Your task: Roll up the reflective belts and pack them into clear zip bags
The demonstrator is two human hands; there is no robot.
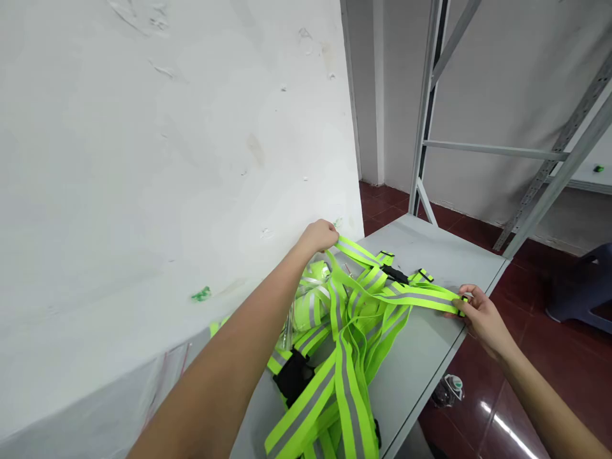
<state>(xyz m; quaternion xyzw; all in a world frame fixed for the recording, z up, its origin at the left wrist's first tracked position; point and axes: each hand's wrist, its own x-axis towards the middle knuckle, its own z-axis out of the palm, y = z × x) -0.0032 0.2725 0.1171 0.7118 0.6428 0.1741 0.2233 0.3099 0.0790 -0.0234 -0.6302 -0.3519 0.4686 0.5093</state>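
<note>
Neon-yellow reflective straps with grey stripes lie in a tangled heap on the grey shelf board. My left hand is closed on one strap at the far side of the heap, beside the white wall. My right hand pinches a strap end with a small black buckle near the board's right edge. Between the hands a strap runs over the pile. A black strap part lies just behind it, and a black piece sits lower in the heap. Clear plastic packs with rolled straps are partly behind my left forearm.
A white wall borders the board on the left. Metal rack posts rise at the back right. Dark red tiles cover the floor, where a blue plastic stool and a clear bottle stand or lie. Plastic bags rest at lower left.
</note>
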